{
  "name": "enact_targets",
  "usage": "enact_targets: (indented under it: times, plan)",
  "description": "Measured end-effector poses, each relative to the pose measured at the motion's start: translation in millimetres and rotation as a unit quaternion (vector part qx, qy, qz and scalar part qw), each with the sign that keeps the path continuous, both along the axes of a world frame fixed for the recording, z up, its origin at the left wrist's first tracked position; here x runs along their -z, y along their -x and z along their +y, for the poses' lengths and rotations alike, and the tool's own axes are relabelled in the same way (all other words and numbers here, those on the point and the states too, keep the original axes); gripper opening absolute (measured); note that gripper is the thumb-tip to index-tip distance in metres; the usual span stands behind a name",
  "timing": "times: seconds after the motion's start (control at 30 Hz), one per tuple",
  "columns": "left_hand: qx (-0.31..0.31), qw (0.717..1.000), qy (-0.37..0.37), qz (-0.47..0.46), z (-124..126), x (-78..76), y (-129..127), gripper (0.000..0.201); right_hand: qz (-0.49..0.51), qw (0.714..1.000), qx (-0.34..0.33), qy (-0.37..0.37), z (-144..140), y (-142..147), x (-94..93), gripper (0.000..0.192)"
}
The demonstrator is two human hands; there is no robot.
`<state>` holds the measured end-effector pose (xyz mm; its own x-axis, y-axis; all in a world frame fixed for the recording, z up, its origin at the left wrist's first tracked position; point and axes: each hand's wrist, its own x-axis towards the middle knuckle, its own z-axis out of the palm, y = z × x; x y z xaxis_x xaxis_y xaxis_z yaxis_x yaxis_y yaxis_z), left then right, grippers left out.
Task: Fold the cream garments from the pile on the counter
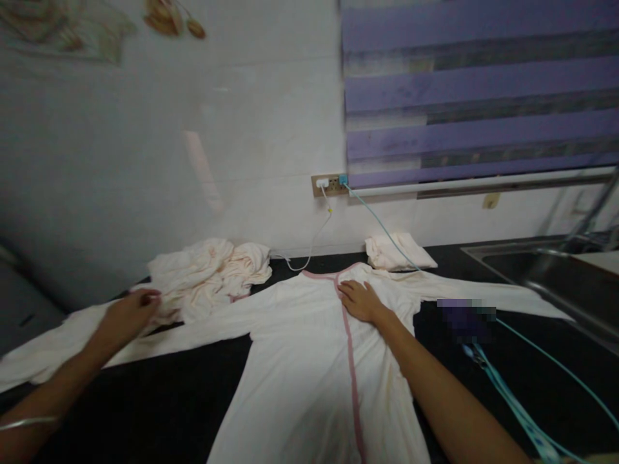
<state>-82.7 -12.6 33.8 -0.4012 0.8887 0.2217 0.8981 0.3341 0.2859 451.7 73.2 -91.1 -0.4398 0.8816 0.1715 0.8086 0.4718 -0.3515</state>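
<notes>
My right hand (pixel 360 301) lies flat, fingers spread, on the chest of the white garment (pixel 309 361) beside its pink trim (pixel 349 348). My left hand (pixel 129 314) rests open on the crumpled clothes pile (pixel 213 274), over the garment's left sleeve.

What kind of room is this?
Probably a home kitchen or utility counter: a steel sink set into a black countertop, a wall socket, and a white garment spread flat.

text: none legible | labels: none | brands: none | numbers: none | signs: none
</notes>
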Motion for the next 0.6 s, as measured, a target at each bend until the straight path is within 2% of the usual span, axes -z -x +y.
enact_targets:
  times: [0.1, 0.17, 0.23, 0.3, 0.37, 0.47, 0.6]
  plan:
    - [0.18, 0.981, 0.041, 0.059, 48, 24.6, -42, 0.057, -0.002, 1.0, -0.007, 0.002, -3, -1, -2.4, 0.054]
    - [0.202, 0.973, 0.073, 0.08, 76, 41.2, -77, 0.07, 0.002, 1.0, -0.013, 0.009, -6, -3, -4.7, 0.058]
    - [0.215, 0.965, 0.115, 0.093, 95, 57.9, -102, 0.067, 0.008, 1.0, -0.018, 0.016, -9, -4, -6.6, 0.068]
    - [0.229, 0.955, 0.15, 0.112, 106, 72.7, -114, 0.055, 0.015, 1.0, -0.021, 0.017, -11, -5, -7.7, 0.077]
    - [0.243, 0.951, 0.15, 0.115, 108, 82.9, -114, 0.045, 0.02, 0.999, -0.021, 0.017, -12, -4, -8.0, 0.08]
    - [0.272, 0.95, 0.121, 0.096, 104, 84.5, -106, 0.043, 0.015, 1.0, -0.019, 0.018, -12, -3, -7.4, 0.078]
    - [0.282, 0.956, 0.078, -0.002, 96, 62.1, -94, 0.048, -0.007, 1.0, -0.02, 0.005, -11, -2, -6.3, 0.072]
